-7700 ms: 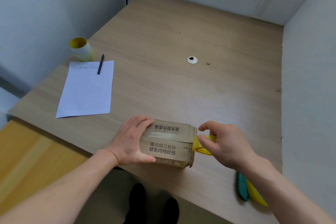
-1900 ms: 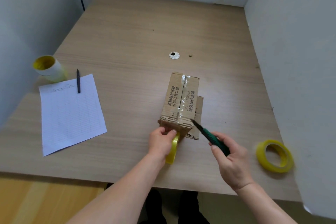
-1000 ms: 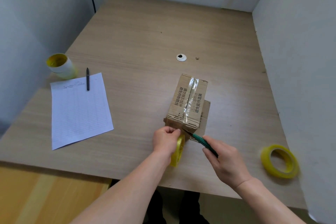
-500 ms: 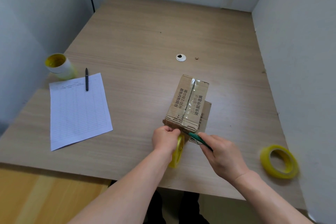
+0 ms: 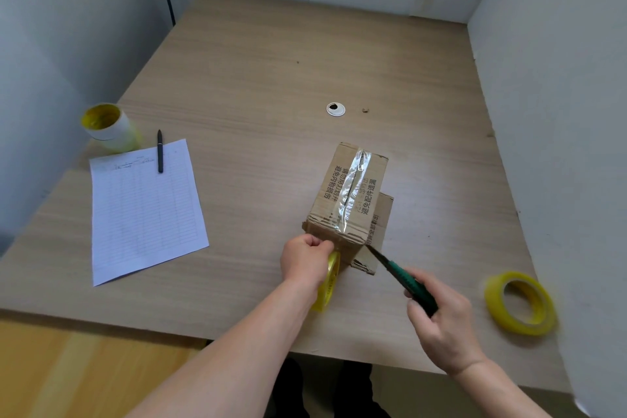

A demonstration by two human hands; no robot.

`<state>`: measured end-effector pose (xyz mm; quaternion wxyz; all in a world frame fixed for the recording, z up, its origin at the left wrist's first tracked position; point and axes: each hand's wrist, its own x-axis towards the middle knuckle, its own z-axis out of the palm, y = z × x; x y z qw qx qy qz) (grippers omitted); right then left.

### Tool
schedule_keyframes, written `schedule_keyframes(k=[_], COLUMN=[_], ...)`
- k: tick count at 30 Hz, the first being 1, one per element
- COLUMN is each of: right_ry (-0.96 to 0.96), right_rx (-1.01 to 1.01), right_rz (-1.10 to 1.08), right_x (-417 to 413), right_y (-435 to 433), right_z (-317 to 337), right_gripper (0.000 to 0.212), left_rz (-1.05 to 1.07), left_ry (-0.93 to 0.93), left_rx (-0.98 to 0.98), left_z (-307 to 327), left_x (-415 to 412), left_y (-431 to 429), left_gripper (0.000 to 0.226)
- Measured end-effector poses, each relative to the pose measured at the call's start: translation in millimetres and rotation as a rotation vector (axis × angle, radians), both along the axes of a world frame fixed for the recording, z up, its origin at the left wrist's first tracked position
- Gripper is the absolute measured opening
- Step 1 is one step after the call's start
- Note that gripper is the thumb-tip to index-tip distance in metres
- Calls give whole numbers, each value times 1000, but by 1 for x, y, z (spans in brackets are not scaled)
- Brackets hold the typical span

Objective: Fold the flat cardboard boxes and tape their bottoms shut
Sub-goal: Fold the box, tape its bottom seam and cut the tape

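Knife (image 5: 400, 276) shifted in the last half second. The blade was in at the tape between my left hand (image 5: 305, 261) and the box (image 5: 339, 187). Now its tip sits out by the box's near right corner, clear of the tape. Reads as the cut made, though my left hand hides the tape end, so I cannot confirm it.

Table (image 5: 271, 78): wood grain. The box stands toward the near edge.

Box: bottom up, flaps shut. A glossy strip of tape (image 5: 353, 190) runs along the seam and over the near edge. One loose flap lies out at its right base.

Sheet of paper (image 5: 146, 210): at left, well apart.

Spare roll (image 5: 498, 312): flat on the table at right, untouched.

Left hand: fingers curled round the working roll (image 5: 330, 276), held on edge just beside the box's near face.

Right hand (image 5: 441, 322): fist closed round the knife's green handle, blade out.

Judgement: this bottom is nearly finished. Next is pressing the tape tail down onto the near face, then parking the knife. Risk: exposed blade close to my left knuckles.
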<state>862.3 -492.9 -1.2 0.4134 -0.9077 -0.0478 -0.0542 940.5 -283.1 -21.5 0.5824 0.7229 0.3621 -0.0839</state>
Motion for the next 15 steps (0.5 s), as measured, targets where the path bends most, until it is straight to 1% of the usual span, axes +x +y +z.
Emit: schedule_keyframes(k=[2, 5, 7, 10, 13, 15], right_ry=[6, 102, 162, 215, 288, 321], right_rx=[-29, -6, 54, 152, 280, 330], right_rz=[-76, -198, -261, -328, -396, -431], right_x=[-7, -10, -8, -4, 1, 3], right_y=[-3, -6, -5, 1, 2, 1], right_z=[-8, -22, -28, -30, -37, -44], right_gripper=[42, 54, 50, 33, 31, 31], left_rz=[4, 2, 6, 2, 0, -5], left_ry=[0, 1, -2, -7, -9, -10], left_rx=[-4, -7, -3, 3, 18, 22], left_z=[-2, -4, -4, -4, -4, -3], left_x=[0, 0, 0, 0, -1, -1], left_y=[0, -3, -4, -4, -4, -5], left_gripper=[28, 27, 27, 27, 26, 25])
